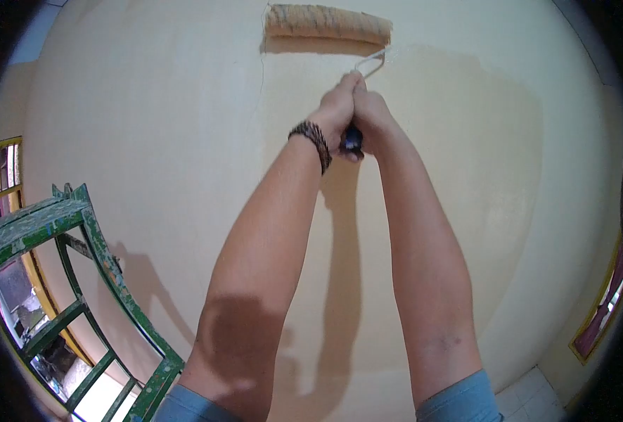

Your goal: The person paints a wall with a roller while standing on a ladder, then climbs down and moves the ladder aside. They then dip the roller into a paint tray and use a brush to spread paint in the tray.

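Observation:
A paint roller (329,24) with a cream, streaked sleeve lies against the pale wall (178,141) near the top of the view. Its thin metal frame runs down from the sleeve's right end to a dark handle (352,138). My left hand (336,112), with a dark braided bracelet at the wrist, is closed around the handle. Pressed against it, my right hand (373,116) is closed on the same handle. Both arms are stretched up and forward. Behind and to the right of the hands, a patch of wall looks darker and yellower.
A green, paint-spotted ladder (51,218) stands at the left, beside a yellow-framed barred window (1,169). At the right edge is another window (602,309) with a purplish curtain. Floor tiles (533,397) show at the lower right.

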A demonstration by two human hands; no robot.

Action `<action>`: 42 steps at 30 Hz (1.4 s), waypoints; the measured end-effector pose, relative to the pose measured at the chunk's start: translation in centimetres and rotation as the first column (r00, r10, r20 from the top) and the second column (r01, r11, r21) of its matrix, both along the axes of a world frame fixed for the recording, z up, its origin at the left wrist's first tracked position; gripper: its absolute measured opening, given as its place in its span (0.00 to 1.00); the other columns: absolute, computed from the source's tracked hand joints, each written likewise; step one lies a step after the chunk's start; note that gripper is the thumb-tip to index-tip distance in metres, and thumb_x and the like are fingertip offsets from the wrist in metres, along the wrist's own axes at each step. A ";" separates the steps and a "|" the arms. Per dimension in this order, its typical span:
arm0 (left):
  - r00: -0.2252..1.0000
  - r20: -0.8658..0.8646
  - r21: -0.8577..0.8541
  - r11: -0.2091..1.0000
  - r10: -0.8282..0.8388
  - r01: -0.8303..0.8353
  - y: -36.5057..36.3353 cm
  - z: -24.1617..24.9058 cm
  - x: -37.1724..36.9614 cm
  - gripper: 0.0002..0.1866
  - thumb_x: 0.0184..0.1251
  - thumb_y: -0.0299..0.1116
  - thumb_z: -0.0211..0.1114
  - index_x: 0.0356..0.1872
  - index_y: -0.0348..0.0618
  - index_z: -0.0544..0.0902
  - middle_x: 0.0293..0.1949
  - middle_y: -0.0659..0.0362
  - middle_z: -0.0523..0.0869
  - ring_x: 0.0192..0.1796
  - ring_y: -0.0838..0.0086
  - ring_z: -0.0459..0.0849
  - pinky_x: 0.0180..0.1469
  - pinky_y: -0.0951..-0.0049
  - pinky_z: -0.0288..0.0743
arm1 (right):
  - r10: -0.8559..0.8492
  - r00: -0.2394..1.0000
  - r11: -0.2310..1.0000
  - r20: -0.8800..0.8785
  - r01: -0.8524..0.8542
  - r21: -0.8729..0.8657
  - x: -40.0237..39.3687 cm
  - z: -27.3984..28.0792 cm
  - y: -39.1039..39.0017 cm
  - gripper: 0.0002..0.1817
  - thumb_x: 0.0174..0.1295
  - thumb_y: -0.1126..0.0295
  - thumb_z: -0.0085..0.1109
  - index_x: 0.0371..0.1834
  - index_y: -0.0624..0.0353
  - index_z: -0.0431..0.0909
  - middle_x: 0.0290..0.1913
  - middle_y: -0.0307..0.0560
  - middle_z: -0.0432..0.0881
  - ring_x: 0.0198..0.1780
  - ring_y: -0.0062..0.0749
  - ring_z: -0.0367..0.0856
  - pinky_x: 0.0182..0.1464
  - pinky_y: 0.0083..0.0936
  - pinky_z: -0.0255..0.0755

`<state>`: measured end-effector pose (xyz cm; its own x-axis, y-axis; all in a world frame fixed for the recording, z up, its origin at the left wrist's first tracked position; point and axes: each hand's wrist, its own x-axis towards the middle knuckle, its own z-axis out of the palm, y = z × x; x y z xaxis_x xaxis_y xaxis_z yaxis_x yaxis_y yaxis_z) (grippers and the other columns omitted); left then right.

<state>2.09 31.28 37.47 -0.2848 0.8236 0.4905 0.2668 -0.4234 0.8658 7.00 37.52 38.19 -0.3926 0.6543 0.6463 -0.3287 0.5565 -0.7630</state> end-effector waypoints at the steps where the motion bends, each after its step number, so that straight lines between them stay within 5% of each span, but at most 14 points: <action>1: 1.000 -0.002 0.004 1.000 -0.005 0.005 0.2 1.2 -0.1 0.35 0.55 0.71 0.41 0.39 0.46 0.72 0.30 0.49 0.79 0.29 0.64 0.79 0.25 0.59 0.72 | 0.048 0.999 0.999 -0.023 -0.048 -0.012 -0.2 1.2 0.0 0.30 0.66 0.43 0.35 0.34 0.64 0.71 0.26 0.46 0.75 0.19 0.31 0.72 0.17 0.29 0.65; 7: 0.990 0.112 0.054 0.995 -0.084 0.078 0.3 -1.2 0.1 0.35 0.54 0.70 0.46 0.40 0.44 0.73 0.29 0.51 0.78 0.27 0.64 0.78 0.26 0.59 0.72 | 0.029 1.000 1.000 -0.001 -0.029 0.011 0.0 -0.7 1.2 0.32 0.66 0.43 0.34 0.35 0.66 0.73 0.28 0.50 0.76 0.24 0.33 0.74 0.24 0.33 0.69; 11: 0.977 0.196 0.149 0.988 -0.079 0.050 1.4 -8.4 0.3 0.34 0.56 0.67 0.51 0.39 0.40 0.74 0.31 0.54 0.79 0.29 0.67 0.78 0.26 0.62 0.73 | -0.261 0.958 0.963 0.117 0.250 0.102 1.0 -8.0 0.9 0.35 0.67 0.46 0.32 0.39 0.74 0.75 0.36 0.61 0.79 0.36 0.44 0.77 0.41 0.36 0.70; 12: 0.977 0.202 0.159 0.987 -0.063 0.031 1.5 -8.9 0.5 0.32 0.57 0.67 0.49 0.39 0.43 0.74 0.31 0.54 0.79 0.30 0.67 0.79 0.25 0.63 0.73 | -0.095 0.994 0.995 0.047 0.096 -0.032 1.4 -9.1 -0.5 0.36 0.67 0.46 0.31 0.41 0.75 0.74 0.38 0.63 0.79 0.37 0.48 0.77 0.43 0.38 0.69; 15: 0.968 0.213 0.108 0.988 -0.133 0.112 1.7 -7.5 0.1 0.33 0.57 0.68 0.47 0.42 0.45 0.73 0.31 0.52 0.79 0.29 0.66 0.79 0.24 0.62 0.74 | -0.142 0.988 0.990 0.063 0.140 0.029 1.4 -7.6 -0.1 0.35 0.68 0.46 0.31 0.41 0.75 0.74 0.38 0.63 0.78 0.38 0.47 0.77 0.43 0.37 0.70; 17: 0.985 0.143 -0.006 0.995 -0.098 0.099 -0.7 -4.5 1.0 0.34 0.57 0.69 0.45 0.44 0.47 0.71 0.31 0.50 0.79 0.25 0.63 0.79 0.21 0.58 0.74 | -0.151 0.983 0.983 0.105 0.138 0.117 0.5 -4.3 2.0 0.35 0.67 0.46 0.32 0.42 0.74 0.74 0.38 0.61 0.78 0.37 0.44 0.77 0.40 0.38 0.70; 22: 0.997 0.080 0.145 0.989 -0.025 0.013 -1.1 2.8 1.3 0.35 0.58 0.68 0.43 0.45 0.43 0.70 0.29 0.51 0.77 0.25 0.59 0.79 0.21 0.51 0.75 | 0.032 0.997 0.994 0.066 -0.038 0.099 1.7 3.6 -2.2 0.33 0.67 0.45 0.28 0.38 0.68 0.72 0.32 0.53 0.78 0.29 0.42 0.75 0.30 0.40 0.69; 25: 0.996 0.029 0.242 0.968 -0.081 0.072 -1.6 4.2 0.8 0.37 0.56 0.70 0.44 0.44 0.41 0.70 0.28 0.52 0.76 0.27 0.59 0.78 0.23 0.50 0.76 | 0.005 0.992 0.995 0.126 -0.018 0.101 1.7 6.4 -3.4 0.31 0.67 0.45 0.27 0.34 0.64 0.70 0.29 0.51 0.76 0.24 0.39 0.71 0.27 0.35 0.66; 26: 0.997 -0.021 0.211 0.974 -0.075 0.077 -1.8 4.3 0.3 0.39 0.54 0.72 0.45 0.42 0.40 0.71 0.29 0.54 0.74 0.29 0.62 0.77 0.24 0.50 0.77 | 0.053 0.983 0.992 0.176 -0.072 0.107 1.6 7.4 -2.9 0.21 0.66 0.52 0.37 0.33 0.62 0.68 0.24 0.50 0.73 0.16 0.34 0.68 0.15 0.33 0.60; 29: 0.995 -0.091 0.210 0.977 -0.027 0.046 -1.5 4.0 -0.3 0.41 0.52 0.74 0.44 0.39 0.39 0.71 0.24 0.56 0.73 0.26 0.66 0.77 0.23 0.53 0.77 | 0.158 0.975 0.980 0.156 -0.174 0.097 1.7 6.4 -3.3 0.21 0.66 0.53 0.37 0.32 0.61 0.68 0.24 0.51 0.73 0.17 0.35 0.68 0.15 0.34 0.59; 32: 0.998 -0.060 0.098 0.994 -0.032 0.038 -1.6 0.4 0.1 0.41 0.51 0.76 0.43 0.35 0.40 0.72 0.20 0.58 0.72 0.21 0.71 0.74 0.20 0.63 0.76 | 0.093 0.988 0.976 0.126 -0.115 0.184 0.8 2.8 0.0 0.25 0.66 0.53 0.36 0.35 0.67 0.72 0.31 0.57 0.77 0.27 0.40 0.75 0.28 0.40 0.68; 33: 0.998 -0.055 0.087 0.995 -0.043 0.048 -1.6 -1.1 0.3 0.41 0.51 0.76 0.43 0.35 0.40 0.72 0.20 0.58 0.72 0.21 0.71 0.74 0.20 0.63 0.76 | 0.042 0.998 0.997 0.045 -0.045 0.068 0.4 1.0 1.0 0.23 0.65 0.55 0.41 0.36 0.69 0.73 0.32 0.58 0.78 0.30 0.40 0.77 0.29 0.41 0.70; 37: 0.999 -0.016 0.166 0.985 0.039 -0.036 0.3 -9.7 0.5 0.43 0.55 0.74 0.39 0.42 0.35 0.69 0.11 0.61 0.69 0.08 0.77 0.67 0.08 0.75 0.59 | -0.119 0.992 0.991 0.039 0.117 0.070 1.5 -8.4 -0.6 0.34 0.65 0.43 0.36 0.26 0.68 0.72 0.25 0.52 0.76 0.28 0.33 0.74 0.30 0.35 0.70; 42: 1.000 0.000 0.153 0.988 0.031 -0.031 0.0 -19.9 0.5 0.40 0.60 0.69 0.41 0.47 0.33 0.69 0.14 0.60 0.71 0.09 0.79 0.68 0.09 0.77 0.59 | -0.123 0.991 0.992 0.050 0.122 0.027 2.0 -18.8 -0.7 0.30 0.65 0.41 0.38 0.23 0.60 0.70 0.24 0.40 0.71 0.26 0.22 0.68 0.27 0.23 0.66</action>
